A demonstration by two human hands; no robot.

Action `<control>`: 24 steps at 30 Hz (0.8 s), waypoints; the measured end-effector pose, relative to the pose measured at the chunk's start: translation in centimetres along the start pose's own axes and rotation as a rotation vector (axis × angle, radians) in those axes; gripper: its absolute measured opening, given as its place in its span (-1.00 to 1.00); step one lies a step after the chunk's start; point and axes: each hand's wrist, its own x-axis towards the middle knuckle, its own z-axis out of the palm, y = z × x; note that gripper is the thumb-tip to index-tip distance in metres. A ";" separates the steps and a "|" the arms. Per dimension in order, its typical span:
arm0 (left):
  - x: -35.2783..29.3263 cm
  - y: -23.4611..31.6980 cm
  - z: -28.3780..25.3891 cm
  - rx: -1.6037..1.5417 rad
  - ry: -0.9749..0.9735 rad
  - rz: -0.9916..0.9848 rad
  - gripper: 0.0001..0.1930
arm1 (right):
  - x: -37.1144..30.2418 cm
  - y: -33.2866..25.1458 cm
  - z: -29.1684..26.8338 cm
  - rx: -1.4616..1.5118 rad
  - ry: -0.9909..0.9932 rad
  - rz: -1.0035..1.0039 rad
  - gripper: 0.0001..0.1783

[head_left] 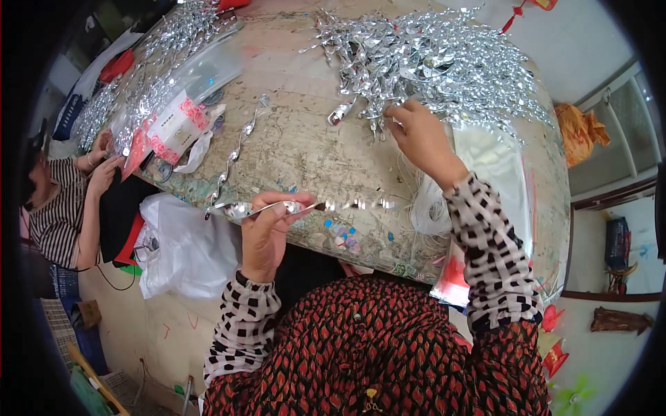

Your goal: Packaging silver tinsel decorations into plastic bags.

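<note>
Strip pinched in the left hand, right hand at the near edge of the pile!
Here's the left hand (pixel 267 232), thumb and fingers closed on a twisted silver strip (pixel 327 206), which runs out to both sides above the near edge of the bench (pixel 298 152); over at the silver pile (pixel 423 59), the right hand (pixel 424 144) has its fingers bent, and whether they grip a piece, I cannot tell. A light pinch looks right, for foil this thin would likely crease; lifting one piece by its end should spare the tangle. Watch that second strand (pixel 248 130) lying beyond the left hand, and the white cord (pixel 428 210) below the right wrist: both could snag.
</note>
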 end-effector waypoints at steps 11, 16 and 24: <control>1.5 -2.2 0.4 -0.265 -0.023 -0.337 -0.70 | 2.1 2.5 3.7 -0.241 -0.110 -0.005 -0.83; 2.7 -4.5 2.5 -0.181 -0.030 -0.363 -0.54 | 2.5 2.2 3.4 -0.079 -0.069 0.001 -0.79; 4.0 -3.8 4.1 -0.183 -0.042 -0.285 -0.48 | 5.2 -10.6 -5.0 0.170 0.250 -0.611 -0.79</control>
